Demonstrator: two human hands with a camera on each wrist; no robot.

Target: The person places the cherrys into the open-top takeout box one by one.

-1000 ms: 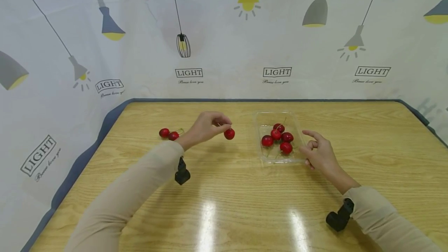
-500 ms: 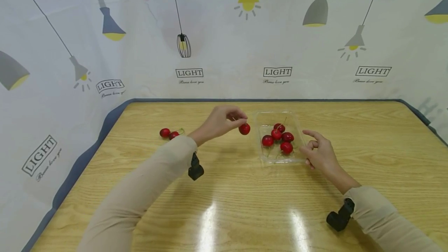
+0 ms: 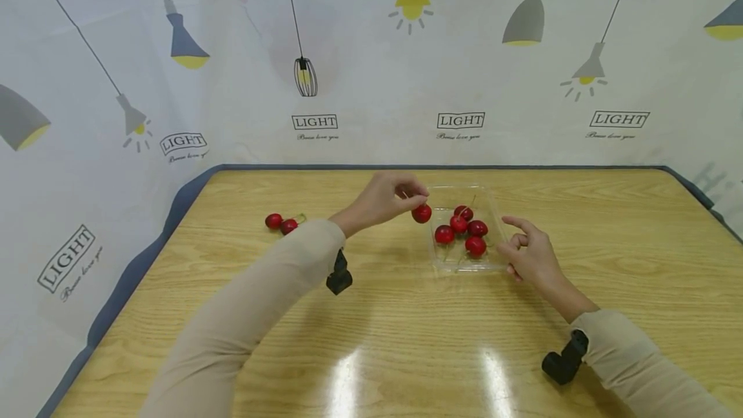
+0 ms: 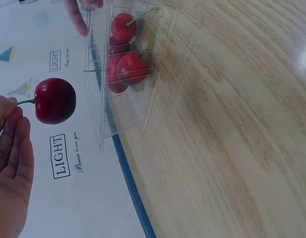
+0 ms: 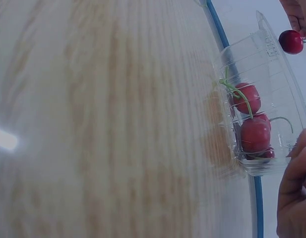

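Observation:
By its green stem, my left hand (image 3: 387,200) pinches a dark red cherry (image 4: 55,100) between thumb and fingertips. The cherry hangs in the air at the left rim of a clear plastic box (image 3: 436,263). Several cherries (image 3: 475,246), stems on, lie on the box's floor. At the box's right side is my right hand (image 3: 531,251), thumb and fingers pinching its near right rim, with the index finger stretched out along the side. In the right wrist view, that hand's fingers (image 5: 297,168) meet the box wall.
Two more cherries (image 3: 281,222) with stems lie on the wooden table (image 3: 406,334) at the left, just behind the left forearm. A lamp-patterned cloth (image 3: 371,82) hangs beyond the table's far edge. Each wrist wears a small black camera (image 3: 339,274).
The left hand has moved right with the hanging cherry, from the open table to the box's left rim. My right hand and the box have stayed where they were.

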